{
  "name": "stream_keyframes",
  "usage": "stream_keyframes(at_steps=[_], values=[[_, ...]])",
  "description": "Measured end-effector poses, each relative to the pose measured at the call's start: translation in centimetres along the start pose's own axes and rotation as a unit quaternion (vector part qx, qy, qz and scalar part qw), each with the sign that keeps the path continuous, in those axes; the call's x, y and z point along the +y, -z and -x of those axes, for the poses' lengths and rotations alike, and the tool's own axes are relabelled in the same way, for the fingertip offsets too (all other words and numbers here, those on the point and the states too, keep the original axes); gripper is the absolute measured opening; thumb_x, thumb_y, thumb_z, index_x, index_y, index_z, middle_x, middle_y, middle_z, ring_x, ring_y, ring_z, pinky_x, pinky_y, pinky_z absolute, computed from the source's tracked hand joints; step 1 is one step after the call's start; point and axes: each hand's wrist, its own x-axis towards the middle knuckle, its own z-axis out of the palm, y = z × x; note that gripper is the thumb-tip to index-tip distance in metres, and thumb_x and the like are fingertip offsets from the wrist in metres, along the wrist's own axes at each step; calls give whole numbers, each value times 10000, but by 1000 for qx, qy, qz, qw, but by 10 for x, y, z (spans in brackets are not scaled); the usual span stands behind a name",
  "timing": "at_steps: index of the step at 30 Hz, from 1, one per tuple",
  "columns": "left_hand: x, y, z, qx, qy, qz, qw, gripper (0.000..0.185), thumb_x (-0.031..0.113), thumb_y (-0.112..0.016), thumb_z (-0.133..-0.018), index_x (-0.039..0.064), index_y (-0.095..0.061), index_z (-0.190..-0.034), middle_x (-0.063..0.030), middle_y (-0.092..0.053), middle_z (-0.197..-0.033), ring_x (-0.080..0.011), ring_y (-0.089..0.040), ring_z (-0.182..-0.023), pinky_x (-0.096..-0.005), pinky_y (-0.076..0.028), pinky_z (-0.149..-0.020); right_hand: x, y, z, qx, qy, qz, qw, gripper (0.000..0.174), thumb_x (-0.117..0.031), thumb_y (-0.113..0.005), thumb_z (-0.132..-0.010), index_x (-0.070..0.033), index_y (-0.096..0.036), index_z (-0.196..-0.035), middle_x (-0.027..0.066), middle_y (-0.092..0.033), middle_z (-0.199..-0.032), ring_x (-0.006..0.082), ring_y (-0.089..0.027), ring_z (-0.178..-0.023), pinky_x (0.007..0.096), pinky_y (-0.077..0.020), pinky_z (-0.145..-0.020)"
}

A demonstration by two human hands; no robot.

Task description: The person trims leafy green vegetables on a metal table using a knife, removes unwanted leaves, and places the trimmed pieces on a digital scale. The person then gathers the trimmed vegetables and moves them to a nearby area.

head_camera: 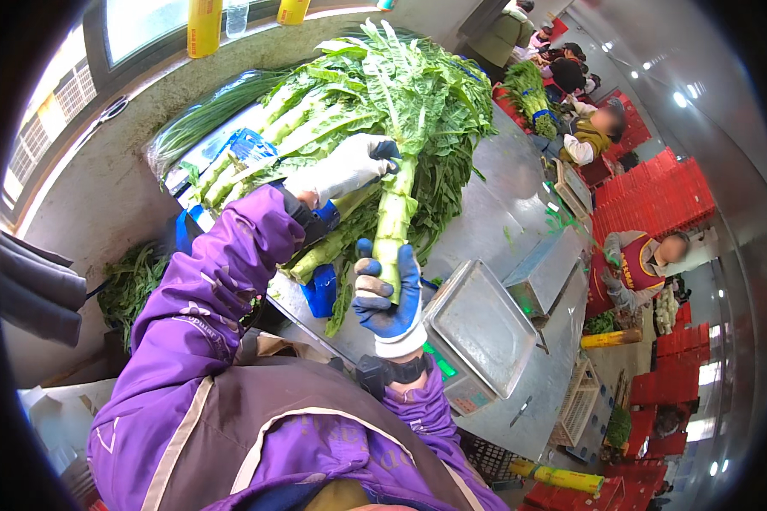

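My right hand [390, 297], in a blue-coated work glove, grips the lower end of a stem lettuce stalk [396, 211]. The stalk stands up from the palm, its leafy top pointing away from me. My left hand [358, 163], in a white glove with dark blue fingertips, is curled beside the upper stalk, just under the leaves; whether it pinches anything is hidden. Behind and left of the hands lies a large pile of leafy stem lettuce [332, 96] on the metal table [486, 185]. Blue tape [319, 290] shows under the pile's near stalks.
A digital scale with a metal tray [482, 329] stands right of my right hand, with a knife [521, 411] past it. Farther right is a metal box [543, 274]. Bagged green stalks [217, 115] lie by the wall. Co-workers and red crates [655, 191] are beyond the table.
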Motion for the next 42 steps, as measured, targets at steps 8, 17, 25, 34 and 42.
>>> stream_keyframes(at_steps=[8,17,25,34,42], values=[[17,3,35,-9,-76,-77,994,154,126,-569,-815,29,-613,-925,-112,-596,-755,-207,-531,-713,-345,-448,-690,24,-18,-16,-13,62,-20,998,540,-396,-566,-938,58,-504,-1224,35,-480,-808,68,-433,-527,201,-328,-424],[14,42,61,48,-66,-70,994,427,235,-611,-858,42,-563,-1235,-138,-659,-994,-266,-619,-912,-361,-482,-818,43,-18,-30,-20,96,-14,995,625,-422,-555,-940,98,-445,-1268,38,-448,-782,66,-427,-501,192,-340,-374],[0,13,52,2,-9,63,998,213,95,-641,-808,20,-599,-1003,-56,-580,-841,-156,-536,-848,-296,-434,-805,48,-14,-31,158,157,193,956,689,-606,-465,-917,12,-512,-1220,52,-524,-747,85,-386,-460,211,-284,-370],[15,11,80,88,-72,-72,991,359,65,-701,-763,42,-597,-1105,-87,-617,-989,-187,-575,-963,-305,-465,-842,51,-9,-36,316,204,341,862,606,-660,-451,-895,-70,-533,-1008,62,-572,-720,119,-474,-452,212,-319,-352],[14,4,93,-7,-71,-129,989,168,35,-655,-770,28,-613,-932,-145,-601,-880,-307,-596,-847,-378,-471,-722,41,0,-30,276,181,353,876,598,-633,-416,-926,-69,-561,-1063,34,-572,-687,124,-549,-490,233,-392,-373]])
